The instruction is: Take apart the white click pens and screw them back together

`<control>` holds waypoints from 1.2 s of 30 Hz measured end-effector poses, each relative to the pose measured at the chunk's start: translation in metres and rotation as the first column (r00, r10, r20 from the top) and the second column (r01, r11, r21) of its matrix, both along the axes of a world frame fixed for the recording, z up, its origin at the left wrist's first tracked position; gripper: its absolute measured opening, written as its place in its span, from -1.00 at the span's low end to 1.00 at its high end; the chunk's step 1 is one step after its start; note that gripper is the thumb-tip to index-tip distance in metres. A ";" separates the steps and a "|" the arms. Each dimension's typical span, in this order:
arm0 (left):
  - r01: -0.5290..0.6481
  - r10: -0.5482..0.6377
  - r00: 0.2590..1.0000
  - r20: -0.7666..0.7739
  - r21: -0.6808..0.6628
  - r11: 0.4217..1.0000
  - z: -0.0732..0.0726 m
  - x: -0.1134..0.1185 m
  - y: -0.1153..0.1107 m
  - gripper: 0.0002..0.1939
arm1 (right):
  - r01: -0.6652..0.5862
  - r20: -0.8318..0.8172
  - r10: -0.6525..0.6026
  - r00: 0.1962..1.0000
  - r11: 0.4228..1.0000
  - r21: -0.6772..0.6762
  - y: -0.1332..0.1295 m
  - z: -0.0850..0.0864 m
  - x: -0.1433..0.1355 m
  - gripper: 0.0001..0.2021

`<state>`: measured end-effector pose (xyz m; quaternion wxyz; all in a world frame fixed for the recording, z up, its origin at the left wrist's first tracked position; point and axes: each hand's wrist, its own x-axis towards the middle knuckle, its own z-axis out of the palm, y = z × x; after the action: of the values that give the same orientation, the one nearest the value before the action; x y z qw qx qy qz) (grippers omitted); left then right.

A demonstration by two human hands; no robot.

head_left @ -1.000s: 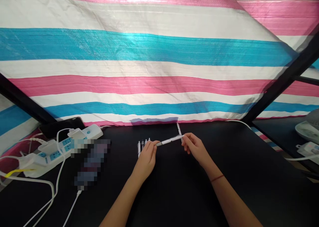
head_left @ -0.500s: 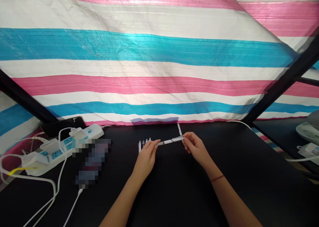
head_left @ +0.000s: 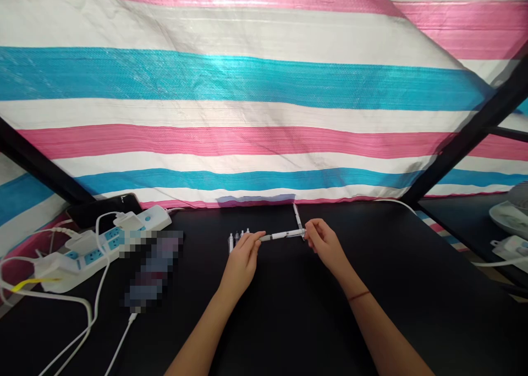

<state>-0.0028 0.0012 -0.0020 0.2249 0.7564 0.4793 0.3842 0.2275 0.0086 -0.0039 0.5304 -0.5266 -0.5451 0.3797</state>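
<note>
A white pen (head_left: 284, 234) with a grey end lies nearly level between my two hands. My left hand (head_left: 244, 257) pinches its grey left end between thumb and fingers. The fingers of my right hand (head_left: 324, 241) are closed on its right end. Behind that end, a second white pen (head_left: 297, 215) lies on the black table (head_left: 280, 310), pointing away from me. Several more pens (head_left: 231, 242) lie side by side just behind my left hand, their lower parts hidden by it.
On the left are a white power strip (head_left: 154, 217) with plugs and cables, a black phone (head_left: 124, 204) and a blurred-out device (head_left: 154, 268) on a cable. A striped sheet (head_left: 264, 84) hangs behind. Dark frame bars (head_left: 457, 139) slant at both sides.
The right end of the held pen has dropped slightly, and my right fingers have shifted a little to the right. My left hand has stayed in place.
</note>
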 end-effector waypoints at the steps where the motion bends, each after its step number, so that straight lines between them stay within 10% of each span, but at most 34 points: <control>1: -0.001 0.001 1.000 -0.001 0.000 1.000 0.000 0.000 0.000 -0.67 | 0.008 0.043 -0.008 0.999 1.000 0.002 -0.001 0.001 0.000 -0.66; 36: -0.035 0.037 0.998 0.058 -0.035 0.999 0.005 0.000 0.000 -0.69 | 0.081 0.164 -0.073 0.984 0.996 -0.042 0.000 0.000 0.003 -0.54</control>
<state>-0.0024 0.0010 0.0025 0.2448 0.7321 0.4925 0.4020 0.2307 0.0090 -0.0037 0.4856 -0.5892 -0.5563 0.3279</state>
